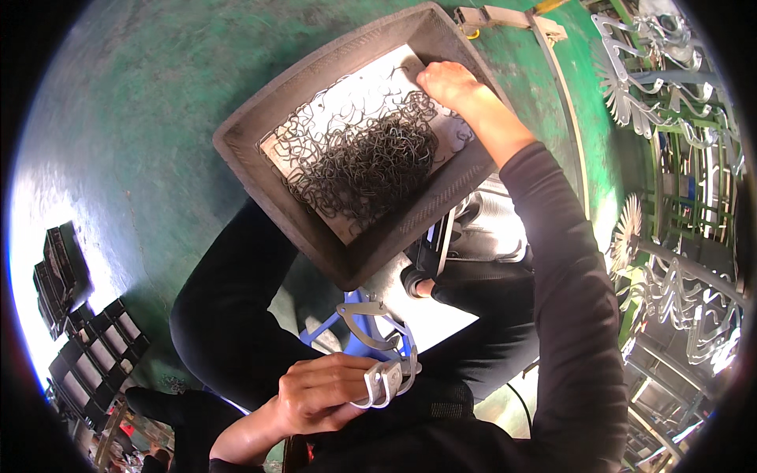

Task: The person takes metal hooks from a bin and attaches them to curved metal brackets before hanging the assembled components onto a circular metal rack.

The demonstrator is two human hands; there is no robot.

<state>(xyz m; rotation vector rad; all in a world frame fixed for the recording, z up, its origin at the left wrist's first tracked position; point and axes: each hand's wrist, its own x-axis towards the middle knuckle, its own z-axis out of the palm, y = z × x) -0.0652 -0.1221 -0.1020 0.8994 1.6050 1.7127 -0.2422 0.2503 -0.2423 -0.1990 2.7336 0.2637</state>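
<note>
Near my waist, my left hand point(327, 392) is closed around curved, flat metal brackets point(384, 385) with bent ends, which stick out past the fingertips. How many there are I cannot tell. A grey rectangular tray point(331, 66) sits tilted in front of me, lined with a pale sheet point(385, 72). A tangled heap of dark wire hooks point(374, 165) covers much of that sheet, with looser ones scattered toward the far left. My right hand point(449, 83) reaches into the tray's far right corner, fingers curled together; what they hold, if anything, is hidden.
Racks of hanging metal parts point(686, 303) line the right side. Black slotted pieces point(98, 359) lie on the green floor point(134, 158) at the left. A blue support point(363, 323) shows between my legs. Behind the tray stands a metal frame point(509, 16).
</note>
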